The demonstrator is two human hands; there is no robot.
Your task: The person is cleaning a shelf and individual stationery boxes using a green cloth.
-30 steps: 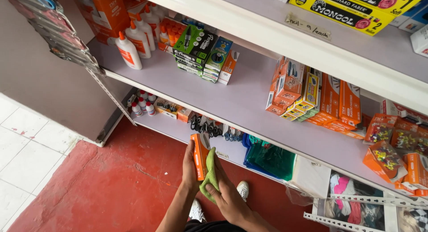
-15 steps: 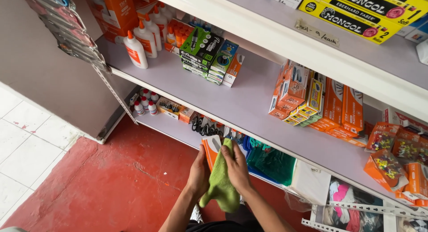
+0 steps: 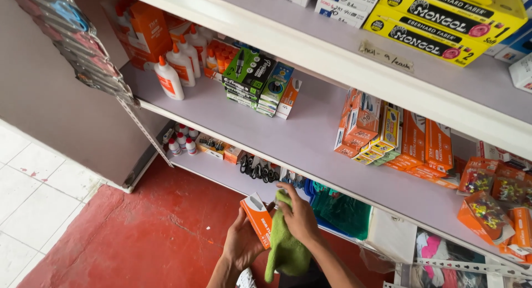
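Orange box (image 3: 258, 220), held low in front of the bottom shelf (image 3: 221, 169), gripped from beneath by the left hand (image 3: 241, 245). The right hand (image 3: 298, 215) closes on a green cloth (image 3: 287, 249) and presses it against the box's side. Wiping goes best with the box braced firmly and the cloth drawn flat along each face. Above the box, the middle shelf (image 3: 310, 144) carries glue bottles (image 3: 176, 66), a stack of green packs (image 3: 250, 72) and upright orange cartons (image 3: 410, 141); the top shelf (image 3: 354, 58) bears yellow pencil boxes (image 3: 443, 16).
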